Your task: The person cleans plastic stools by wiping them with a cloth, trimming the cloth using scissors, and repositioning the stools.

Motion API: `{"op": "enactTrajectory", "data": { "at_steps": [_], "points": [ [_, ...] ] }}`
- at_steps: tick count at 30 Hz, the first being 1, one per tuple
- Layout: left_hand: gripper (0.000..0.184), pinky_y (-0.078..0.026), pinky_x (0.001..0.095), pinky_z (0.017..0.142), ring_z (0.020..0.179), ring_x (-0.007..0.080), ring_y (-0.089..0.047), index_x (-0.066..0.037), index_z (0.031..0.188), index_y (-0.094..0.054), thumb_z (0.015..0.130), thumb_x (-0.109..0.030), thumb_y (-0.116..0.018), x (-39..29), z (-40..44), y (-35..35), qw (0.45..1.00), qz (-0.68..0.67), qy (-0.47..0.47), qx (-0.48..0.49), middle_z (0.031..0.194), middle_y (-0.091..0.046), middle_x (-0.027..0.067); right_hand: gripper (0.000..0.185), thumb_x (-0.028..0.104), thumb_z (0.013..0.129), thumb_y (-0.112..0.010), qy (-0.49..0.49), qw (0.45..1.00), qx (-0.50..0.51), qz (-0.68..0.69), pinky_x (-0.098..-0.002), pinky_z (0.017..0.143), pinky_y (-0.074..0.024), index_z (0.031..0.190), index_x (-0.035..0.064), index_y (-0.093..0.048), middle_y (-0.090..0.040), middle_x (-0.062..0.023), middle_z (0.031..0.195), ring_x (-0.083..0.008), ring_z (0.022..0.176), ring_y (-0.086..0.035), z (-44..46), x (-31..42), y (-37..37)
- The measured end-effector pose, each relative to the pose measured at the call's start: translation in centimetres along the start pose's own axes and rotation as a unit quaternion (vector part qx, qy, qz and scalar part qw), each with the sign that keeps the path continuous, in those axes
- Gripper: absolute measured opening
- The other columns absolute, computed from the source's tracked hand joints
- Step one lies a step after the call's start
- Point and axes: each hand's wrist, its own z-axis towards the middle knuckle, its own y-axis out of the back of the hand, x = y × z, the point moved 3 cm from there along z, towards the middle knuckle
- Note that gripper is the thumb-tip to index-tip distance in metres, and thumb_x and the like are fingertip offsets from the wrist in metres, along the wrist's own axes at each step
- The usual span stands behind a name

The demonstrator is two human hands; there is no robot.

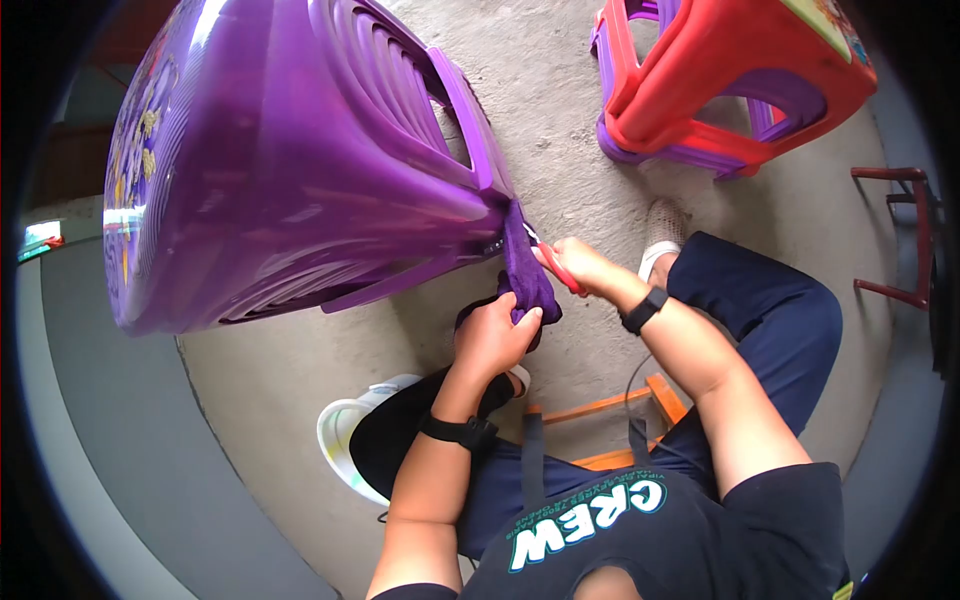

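A large purple plastic table (330, 190) with a printed top rests tipped on its side at the upper left. Dark purple cloth (522, 265) hangs in a strip against the table's lower leg corner. My left hand (495, 335) is closed on the cloth's lower part, thumb on top. In my right hand (585, 268) is a pair of scissors (562, 277) with red handles. Their blades point up and left at the cloth beside the leg; the cloth partly hides them, so I cannot tell whether they touch it.
Red and purple stacked plastic stools (690, 100) stand at the upper right. A white bucket (345, 440) sits beside my left leg, and an orange wooden stool frame (590, 410) is under me. A dark red metal frame (905, 235) stands by the right wall, on the concrete floor (440, 305).
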Motion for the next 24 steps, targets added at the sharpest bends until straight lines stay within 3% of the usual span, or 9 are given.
{"op": "enactTrajectory", "data": {
  "at_steps": [2,5,8,10,15,16,17,20,24],
  "points": [
    [0.037,-0.047,0.0348,0.06,0.06,0.0213,-0.06,-0.005,0.099,-0.064,0.082,-0.037,-0.062,0.1,0.5,-0.5,1.0,-0.003,-0.005,0.011,0.068,-0.063,0.0114,0.053,0.052,0.086,-0.057,-0.023,0.999,0.027,-0.035,-0.0299,0.029,-0.0312,0.058,0.0072,-0.052,-0.045,-0.0031,0.047,-0.0135,0.034,-0.041,0.6,0.5,1.7],
    [0.036,-0.047,0.0342,0.061,0.061,0.0213,-0.061,-0.005,0.099,-0.064,0.083,-0.037,-0.062,0.1,0.5,-0.8,1.0,-0.012,0.002,0.022,0.068,-0.064,0.0117,0.054,0.055,0.083,-0.06,-0.079,0.993,0.087,-0.004,-0.0265,0.031,-0.0295,0.063,0.0057,-0.053,-0.045,-0.0015,0.049,-0.0121,0.034,-0.04,0.6,1.2,2.9],
    [0.036,-0.048,0.0352,0.062,0.063,0.0244,-0.062,-0.005,0.096,-0.064,0.082,-0.038,-0.062,-0.7,0.6,-0.6,1.0,-0.002,0.003,0.029,0.069,-0.064,0.013,0.055,0.059,0.08,-0.062,-0.079,0.991,0.035,0.099,-0.0271,0.03,-0.0287,0.067,0.0051,-0.054,-0.043,-0.0011,0.049,-0.0106,0.033,-0.037,0.3,-0.8,1.0],
    [0.036,-0.048,0.0363,0.062,0.065,0.0268,-0.063,-0.005,0.094,-0.064,0.082,-0.038,-0.062,-1.0,0.6,-0.6,1.0,0.015,0.001,0.02,0.071,-0.064,0.0139,0.048,0.05,0.085,-0.061,-0.065,0.975,-0.006,0.213,-0.0295,0.041,-0.0393,0.071,0.0047,-0.061,-0.053,-0.0025,0.057,-0.0122,0.045,-0.048,0.2,-1.7,-2.1],
    [0.035,-0.048,0.0394,0.063,0.07,0.0313,-0.064,-0.006,0.092,-0.063,0.079,-0.038,-0.062,-1.7,0.7,-0.2,0.999,0.035,0.003,-0.003,0.073,-0.064,0.0164,0.045,0.045,0.091,-0.055,-0.067,0.893,-0.072,0.438,-0.0314,0.051,-0.043,0.069,0.0065,-0.063,-0.056,-0.0007,0.063,-0.0113,0.055,-0.05,0.6,-2.4,-5.8],
    [0.035,-0.048,0.04,0.063,0.07,0.0317,-0.064,-0.006,0.09,-0.063,0.079,-0.039,-0.062,-1.8,0.6,-0.1,1.0,0.025,0.008,0.001,0.073,-0.064,0.0169,0.033,0.035,0.095,-0.05,-0.012,0.822,-0.051,0.567,-0.0285,0.06,-0.0504,0.093,0.0056,-0.065,-0.065,-0.004,0.08,-0.0128,0.066,-0.061,0.6,-2.5,-5.1],
    [0.034,-0.048,0.0405,0.064,0.071,0.0322,-0.063,-0.006,0.089,-0.062,0.079,-0.039,-0.061,-1.9,0.5,0.0,1.0,0.014,0.013,0.005,0.074,-0.064,0.0173,0.046,0.046,0.094,-0.046,-0.059,0.785,-0.091,0.609,-0.0297,0.044,-0.0424,0.069,0.0097,-0.058,-0.053,0.0006,0.057,-0.0123,0.048,-0.051,0.9,-2.9,-4.7],
    [0.035,-0.047,0.0419,0.064,0.073,0.034,-0.063,-0.006,0.085,-0.06,0.079,-0.04,-0.06,-2.5,0.3,0.0,0.999,0.031,-0.005,0.012,0.073,-0.063,0.0177,0.033,0.036,0.094,-0.051,-0.08,0.907,0.022,0.412,-0.0258,0.05,-0.0475,0.095,0.0063,-0.065,-0.065,-0.003,0.078,-0.0108,0.059,-0.06,-1.1,-3.7,-2.3],
    [0.037,-0.047,0.0431,0.064,0.074,0.0354,-0.062,-0.005,0.081,-0.057,0.08,-0.042,-0.059,-2.7,-0.4,0.2,0.998,0.055,-0.019,0.034,0.072,-0.062,0.017,0.041,0.046,0.09,-0.055,-0.062,0.94,0.006,0.334,-0.0261,0.035,-0.0334,0.079,0.0074,-0.064,-0.055,0.0,0.059,-0.0088,0.041,-0.046,-1.9,-1.4,-2.7]
  ]
}}
